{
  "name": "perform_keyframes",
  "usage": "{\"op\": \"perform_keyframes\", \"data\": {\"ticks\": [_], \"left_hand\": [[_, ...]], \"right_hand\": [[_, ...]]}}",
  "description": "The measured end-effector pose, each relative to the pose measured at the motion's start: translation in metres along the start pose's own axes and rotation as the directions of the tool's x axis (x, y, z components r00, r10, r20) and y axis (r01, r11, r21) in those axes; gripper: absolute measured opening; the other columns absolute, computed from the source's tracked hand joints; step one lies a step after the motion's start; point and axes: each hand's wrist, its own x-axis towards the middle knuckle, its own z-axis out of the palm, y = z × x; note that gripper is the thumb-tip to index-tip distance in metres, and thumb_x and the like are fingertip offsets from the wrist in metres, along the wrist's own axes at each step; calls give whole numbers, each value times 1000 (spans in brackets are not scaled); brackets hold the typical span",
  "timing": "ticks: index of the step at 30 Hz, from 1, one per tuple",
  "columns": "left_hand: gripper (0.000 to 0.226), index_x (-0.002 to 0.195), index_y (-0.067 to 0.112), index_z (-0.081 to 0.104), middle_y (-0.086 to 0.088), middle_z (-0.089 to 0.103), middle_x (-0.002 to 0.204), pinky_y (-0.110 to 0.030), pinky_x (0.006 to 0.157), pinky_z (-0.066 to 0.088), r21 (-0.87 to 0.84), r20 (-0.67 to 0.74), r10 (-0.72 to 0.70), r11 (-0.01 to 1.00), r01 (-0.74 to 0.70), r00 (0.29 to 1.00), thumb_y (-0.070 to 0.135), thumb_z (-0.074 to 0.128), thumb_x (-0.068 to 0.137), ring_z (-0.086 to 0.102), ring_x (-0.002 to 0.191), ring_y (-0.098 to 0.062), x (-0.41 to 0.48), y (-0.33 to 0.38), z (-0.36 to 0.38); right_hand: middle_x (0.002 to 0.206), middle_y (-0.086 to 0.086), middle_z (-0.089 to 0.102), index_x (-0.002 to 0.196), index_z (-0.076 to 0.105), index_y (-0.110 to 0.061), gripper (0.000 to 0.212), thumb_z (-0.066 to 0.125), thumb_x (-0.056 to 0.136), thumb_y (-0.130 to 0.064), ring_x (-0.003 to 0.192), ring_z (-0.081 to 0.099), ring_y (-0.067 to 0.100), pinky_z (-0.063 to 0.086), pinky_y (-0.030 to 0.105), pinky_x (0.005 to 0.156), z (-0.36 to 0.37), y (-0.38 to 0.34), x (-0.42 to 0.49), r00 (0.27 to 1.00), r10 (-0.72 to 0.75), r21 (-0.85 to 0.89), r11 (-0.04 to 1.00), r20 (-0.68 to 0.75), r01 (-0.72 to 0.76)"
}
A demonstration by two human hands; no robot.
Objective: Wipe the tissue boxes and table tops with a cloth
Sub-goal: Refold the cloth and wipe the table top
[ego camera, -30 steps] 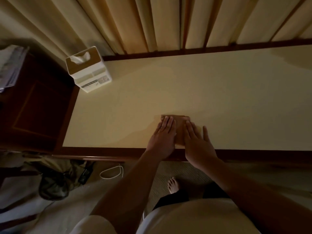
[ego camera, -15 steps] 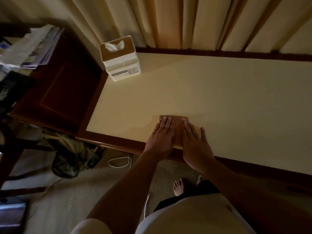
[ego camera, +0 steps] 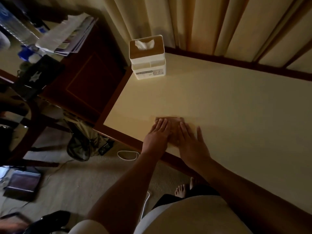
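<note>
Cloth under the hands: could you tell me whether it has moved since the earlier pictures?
Yes, it seems: the cloth has slid left along the front edge, closer to the left corner of the table, though the view swung too.

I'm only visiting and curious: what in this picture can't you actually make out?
All in the head view:
- Cloth: mostly hidden under the left hand and right hand, so its full shape is unclear.
- Tissue box: the label print is too small and blurred to read.
- Table top: its right end is cut off by the picture's edge.
- Dark flat thing on the floor: too dim to identify.
</note>
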Motion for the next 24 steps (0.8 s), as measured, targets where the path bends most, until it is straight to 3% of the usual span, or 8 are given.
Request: {"op": "perform_keyframes", "data": {"ticks": [5,7,9,11,13,18,21,24], "left_hand": [[65,166,8,5,-10,3,175,-34,130,-2,16,21,-34,999,34,999,19,37,110,-5,162,-22,9,-11,-2],[65,167,10,5,-8,3,175,-33,129,-4,10,6,-30,1000,30,1000,18,37,110,-6,162,-21,13,-19,-2],[64,167,11,10,-8,7,175,-33,129,-2,-1,-13,-5,1000,5,1000,19,39,110,-3,162,-21,17,-30,-2],[62,166,12,18,-7,14,174,-32,129,0,-21,-40,23,999,-24,999,19,42,110,3,161,-20,23,-47,-3],[57,163,10,28,-9,24,171,-33,129,5,-36,-85,47,998,-50,995,19,42,109,12,160,-21,29,-64,-7],[50,141,3,62,-15,60,147,-45,116,43,-36,-259,94,994,-107,961,25,38,103,52,142,-30,52,-109,-20],[44,132,2,69,-17,66,139,-47,110,50,-22,-332,136,988,-152,933,17,44,99,60,134,-32,68,-138,-32],[25,115,5,75,-14,74,127,-42,106,53,-66,-374,163,977,-201,913,4,64,92,67,125,-29,81,-155,-45]], "right_hand": [[165,20,35,155,44,-1,76,59,84,-22,153,36,34,23,68,119,-1,5,21,997,-71,-19,997,-8,70],[166,19,33,157,42,-3,71,54,89,-22,155,33,32,17,68,122,-1,5,32,996,-90,-8,996,-5,90],[168,16,30,159,39,-7,63,38,100,-28,157,29,28,5,66,124,-1,4,42,995,-98,-5,995,-1,98],[164,16,39,155,45,-5,62,27,102,-32,152,39,28,6,66,124,3,-1,55,995,-78,-3,997,-55,78],[158,18,48,149,52,-1,61,31,101,-31,145,49,29,12,65,122,4,-11,69,991,-57,4,998,-120,58],[154,19,52,146,56,0,57,48,95,-23,142,52,30,12,64,123,5,-42,118,981,-21,5,1000,-193,22],[149,18,57,144,58,-2,53,52,93,-18,139,56,28,14,61,123,2,-58,147,968,3,46,999,-252,9],[143,14,64,138,64,-5,45,50,97,-16,133,62,26,18,60,124,-4,-67,164,944,23,91,996,-329,7]]}}
